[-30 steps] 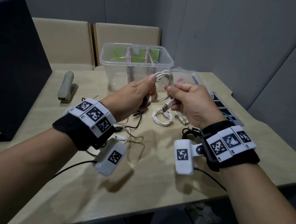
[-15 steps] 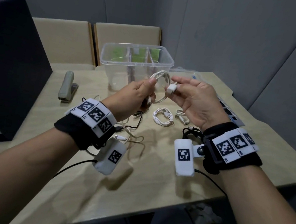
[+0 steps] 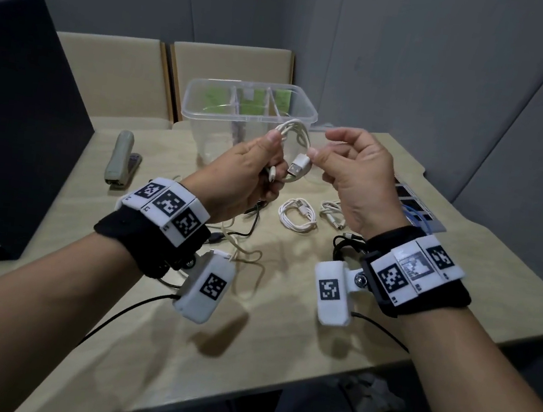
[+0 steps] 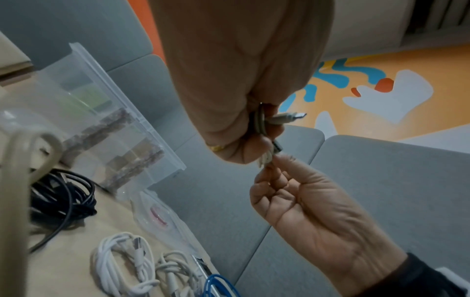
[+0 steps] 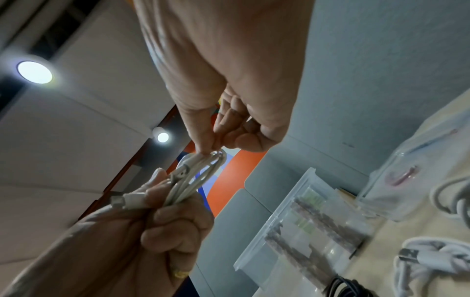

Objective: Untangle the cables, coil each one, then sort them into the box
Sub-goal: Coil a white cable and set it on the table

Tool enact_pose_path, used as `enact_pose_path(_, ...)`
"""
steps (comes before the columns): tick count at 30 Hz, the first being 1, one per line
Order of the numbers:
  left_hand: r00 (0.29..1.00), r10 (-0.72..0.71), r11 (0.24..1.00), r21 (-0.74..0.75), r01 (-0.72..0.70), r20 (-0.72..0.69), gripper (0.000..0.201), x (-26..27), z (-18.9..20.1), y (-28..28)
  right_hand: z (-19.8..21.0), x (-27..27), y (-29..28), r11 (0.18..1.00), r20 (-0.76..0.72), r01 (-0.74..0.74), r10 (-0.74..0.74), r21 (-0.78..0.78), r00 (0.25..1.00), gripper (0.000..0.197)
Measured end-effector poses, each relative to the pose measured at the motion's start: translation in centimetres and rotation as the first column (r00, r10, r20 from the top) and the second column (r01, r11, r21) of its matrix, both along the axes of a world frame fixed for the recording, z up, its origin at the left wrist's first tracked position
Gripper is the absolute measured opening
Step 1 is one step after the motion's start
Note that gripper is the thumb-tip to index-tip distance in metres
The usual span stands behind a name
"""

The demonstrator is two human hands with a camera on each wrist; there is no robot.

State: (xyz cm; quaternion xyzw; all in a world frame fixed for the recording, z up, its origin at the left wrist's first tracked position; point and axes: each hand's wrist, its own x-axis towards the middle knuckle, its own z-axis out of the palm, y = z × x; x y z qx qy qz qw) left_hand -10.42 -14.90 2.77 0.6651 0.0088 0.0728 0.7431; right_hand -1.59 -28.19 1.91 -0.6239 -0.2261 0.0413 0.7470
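A white USB cable (image 3: pixel 294 132) is coiled into a small loop in the air in front of the clear box (image 3: pixel 304 115). My left hand (image 3: pixel 269 157) grips the loop's left side, with a small plug sticking out below the fingers. My right hand (image 3: pixel 315 152) pinches the cable just behind its USB-A plug (image 3: pixel 297 170), which points down across the loop. In the left wrist view the left hand (image 4: pixel 254 136) clasps the bundle (image 4: pixel 262 122). The right wrist view shows the right hand (image 5: pixel 208 148) pinching the coil (image 5: pixel 198 174).
On the table lie two coiled white cables (image 3: pixel 296 214) (image 3: pixel 331 212), a black cable bundle (image 3: pixel 347 250), a loose beige and black tangle (image 3: pixel 242 236) and a blue cable (image 3: pixel 417 218). A stapler (image 3: pixel 120 161) and a big black box (image 3: pixel 15 120) stand left.
My right hand lifted the USB-A plug up beside the loop, then brought it down across the loop's front. The left hand kept its grip and hardly moved.
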Motion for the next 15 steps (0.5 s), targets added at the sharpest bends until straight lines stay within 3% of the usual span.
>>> enact_pose_path(2,1.000,-0.002,1.000,-0.016,0.003,0.005,0.040,-0.1,0.0,0.0,-0.2,0.1,-0.1,0.996,-0.092,-0.084,0.086,0.029,0.992,0.029)
enact_pose_path(4,1.000,0.006,0.999,-0.035,-0.006,0.010,0.041,0.0,0.0,0.0,-0.3,-0.1,-0.1,0.961,-0.220,-0.262,0.275,0.087,0.936,0.016)
enact_pose_path(6,1.000,0.018,0.999,-0.028,-0.017,0.009,0.040,0.0,0.0,-0.1,-0.2,-0.4,-0.3,0.929,-0.287,-0.350,0.370,0.120,0.884,0.006)
enact_pose_path(15,0.998,0.061,0.996,0.071,-0.061,0.005,0.038,0.0,0.2,-0.4,-0.5,-0.9,0.9,0.976,-0.211,-0.204,0.215,0.073,0.953,0.009)
